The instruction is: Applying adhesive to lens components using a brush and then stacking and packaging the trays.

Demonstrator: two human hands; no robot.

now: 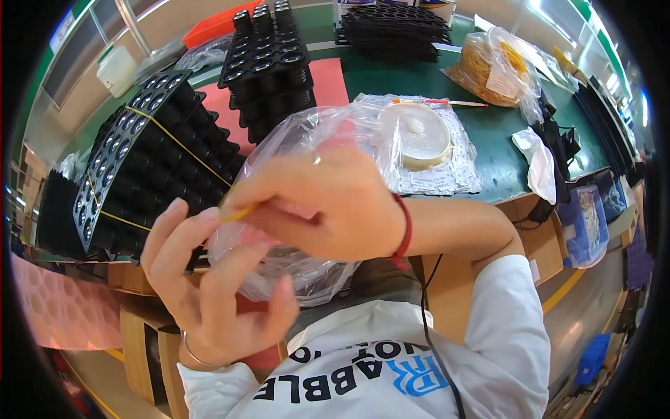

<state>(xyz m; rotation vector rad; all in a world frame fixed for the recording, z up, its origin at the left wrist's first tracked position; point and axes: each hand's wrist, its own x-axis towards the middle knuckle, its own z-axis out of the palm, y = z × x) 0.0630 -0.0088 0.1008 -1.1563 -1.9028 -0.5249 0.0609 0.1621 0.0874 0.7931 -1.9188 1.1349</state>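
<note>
In front of me my right hand (328,202) reaches across to the left, its fingers closed in a pinch on a yellow rubber band (239,214). My left hand (216,286) is just below it, palm up with fingers spread, its fingertips close to the band; whether they touch it I cannot tell. Behind and under both hands lies a crumpled clear plastic bag (300,283), partly hidden by them. At the left, a bundle of black moulded trays (167,153) leans tilted, with yellow bands around it.
More black trays (269,77) are stacked on a pink sheet (328,77). A round translucent container (419,136) sits on printed paper (460,171) with a thin red-and-white brush-like stick (447,103). Farther right stands a bag of yellow rubber bands (488,70). Black lattice sheets (394,35) are at the back.
</note>
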